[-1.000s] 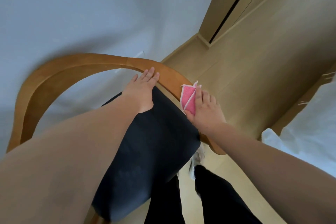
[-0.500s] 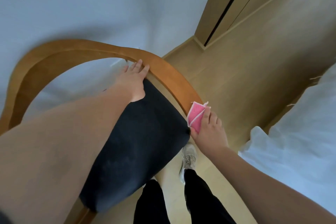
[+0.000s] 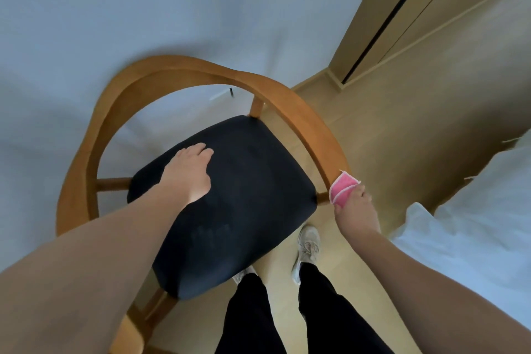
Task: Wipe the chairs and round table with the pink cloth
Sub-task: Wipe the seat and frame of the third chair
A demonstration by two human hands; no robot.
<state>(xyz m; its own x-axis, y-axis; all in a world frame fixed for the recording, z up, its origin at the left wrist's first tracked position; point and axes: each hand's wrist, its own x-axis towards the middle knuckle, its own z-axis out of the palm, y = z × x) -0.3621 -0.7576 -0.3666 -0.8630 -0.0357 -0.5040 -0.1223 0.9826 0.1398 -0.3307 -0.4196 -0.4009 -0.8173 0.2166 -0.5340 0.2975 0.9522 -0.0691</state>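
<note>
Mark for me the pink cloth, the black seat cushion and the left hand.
pink cloth (image 3: 341, 189), head view, middle of its folded pink face.
black seat cushion (image 3: 253, 181), head view, bare centre of the fabric.
left hand (image 3: 188, 174), head view, back of the hand.

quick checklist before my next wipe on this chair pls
1. Cloth in hand: ok. The right hand grips the pink cloth.
2. Cloth on wood: ok. It sits against the right end of the curved wooden rail.
3. Chair steadied: ok. The left hand lies flat on the black seat.
4. Rest of the rail wiped: cannot tell; the wood shows no marks either way.
5. Seat wiped: cannot tell.
6. Round table within reach: cannot tell; it is not in view.
</note>
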